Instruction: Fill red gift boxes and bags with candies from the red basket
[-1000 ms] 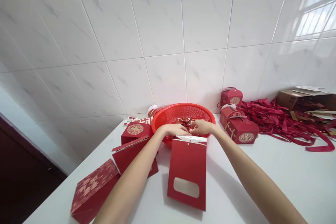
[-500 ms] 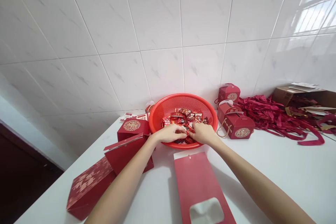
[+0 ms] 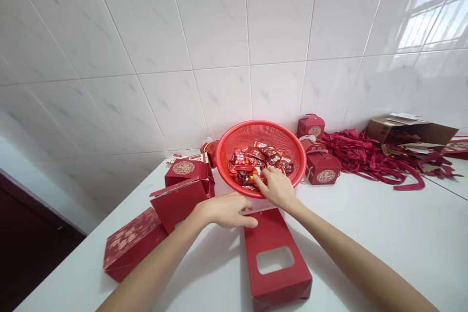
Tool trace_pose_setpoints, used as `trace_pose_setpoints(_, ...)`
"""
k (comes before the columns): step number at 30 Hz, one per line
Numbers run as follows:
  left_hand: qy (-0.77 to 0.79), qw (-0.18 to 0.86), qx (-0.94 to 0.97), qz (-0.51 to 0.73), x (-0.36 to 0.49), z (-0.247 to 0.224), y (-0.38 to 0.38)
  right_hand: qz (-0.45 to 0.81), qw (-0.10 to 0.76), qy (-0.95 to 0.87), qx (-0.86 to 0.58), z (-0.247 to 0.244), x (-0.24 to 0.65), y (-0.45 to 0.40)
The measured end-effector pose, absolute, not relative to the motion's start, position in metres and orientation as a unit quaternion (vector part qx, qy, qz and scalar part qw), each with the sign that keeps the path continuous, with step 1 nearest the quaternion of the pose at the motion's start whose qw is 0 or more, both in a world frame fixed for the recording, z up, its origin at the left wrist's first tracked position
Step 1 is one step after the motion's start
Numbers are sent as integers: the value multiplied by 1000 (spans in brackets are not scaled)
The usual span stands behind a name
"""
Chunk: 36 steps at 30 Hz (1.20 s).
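Note:
A red sieve basket holds a heap of wrapped candies in red and brown foil. My right hand reaches over its near rim, fingertips on the candies and thumb apart from the fingers; no candy shows clearly in its grip. My left hand is outside the basket, at the far end of a red cardboard box with a cut-out window. Its thumb sticks out over the box edge, with a gap to the fingers. Whether the thumb touches the box, I cannot tell.
Red boxes lie on the left of the white table. Small red gift boxes stand right of the basket. Farther right are a tangle of dark red ribbon and an open brown carton. A tiled wall rises behind.
My left hand has come out of the basket towards me, to the end of the windowed box. My right hand stays at the candies. The view has shifted slightly.

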<state>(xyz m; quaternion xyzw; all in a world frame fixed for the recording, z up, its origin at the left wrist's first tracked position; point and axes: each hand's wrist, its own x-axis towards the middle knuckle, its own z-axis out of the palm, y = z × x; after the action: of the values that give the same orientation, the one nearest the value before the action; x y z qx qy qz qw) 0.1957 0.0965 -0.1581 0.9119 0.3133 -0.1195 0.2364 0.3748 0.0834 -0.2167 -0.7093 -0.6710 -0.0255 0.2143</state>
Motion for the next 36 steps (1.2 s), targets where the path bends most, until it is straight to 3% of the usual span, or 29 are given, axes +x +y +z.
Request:
trace_pose_setpoints(2,330,224,906,-140,195,-170,99,-38,199,-716,-668,-218,371,79)
trace_pose_setpoints(5,302,288,900,-125,196,-188,103,-32,148,-770,-620,-222,366,75)
trace_pose_setpoints(9,300,310,901,-52,199,-206,107,-21,110,-777,-620,-225,359,74)
trace_pose_setpoints(13,311,354,881,-52,199,-215,113,-4,86,-778,-623,-229,356,73)
trace_pose_setpoints(20,342,437,830,-64,201,-230,118,-6,84,-813,-576,-257,375,74)
trace_pose_setpoints(27,379,425,821,-33,204,-237,109,-21,60,-811,-582,-265,372,103)
trace_pose_setpoints(36,373,482,793,18,198,-222,107,-29,113,-775,-622,-269,367,146)
